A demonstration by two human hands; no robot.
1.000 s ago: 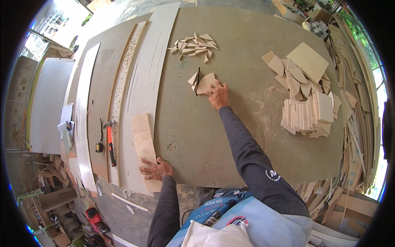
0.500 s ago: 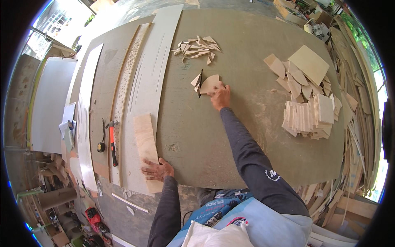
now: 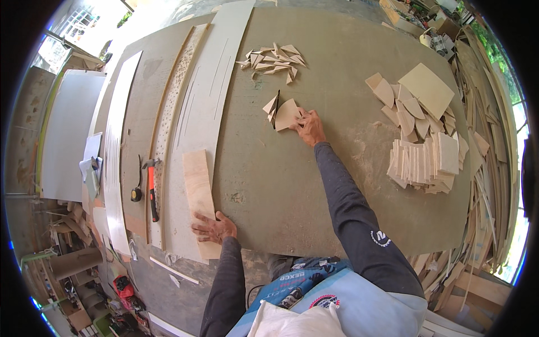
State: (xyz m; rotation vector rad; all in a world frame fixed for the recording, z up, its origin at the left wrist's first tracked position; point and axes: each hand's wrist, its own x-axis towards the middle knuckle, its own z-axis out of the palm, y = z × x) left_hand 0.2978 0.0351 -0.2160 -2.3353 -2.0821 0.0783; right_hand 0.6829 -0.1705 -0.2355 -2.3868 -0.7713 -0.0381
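My right hand (image 3: 310, 126) grips the right edge of a small thin plywood piece (image 3: 287, 114) with a curved side. The piece lies right beside a dark, thin upright blade (image 3: 277, 106) that sticks up from the tabletop (image 3: 286, 196). Small pointed offcuts (image 3: 269, 108) sit against the blade's left side. Fingers spread and flat, my left hand (image 3: 215, 227) rests on the near end of a long pale plywood strip (image 3: 196, 177). Beyond the blade lies a loose heap of wedge-shaped scraps (image 3: 275, 60).
At the right stand stacked plywood pieces (image 3: 418, 160), with curved pieces (image 3: 410, 109) and a square panel (image 3: 428, 91) behind them. A hammer (image 3: 151, 194) and a tape measure (image 3: 136, 194) lie at left, beside a long white board (image 3: 205, 84). Timber lengths (image 3: 483, 140) line the right side.
My right hand has shifted slightly right, and the plywood piece is turned and shows a narrower shape beside the blade. My left hand stays on the strip. The whole view has shifted slightly.
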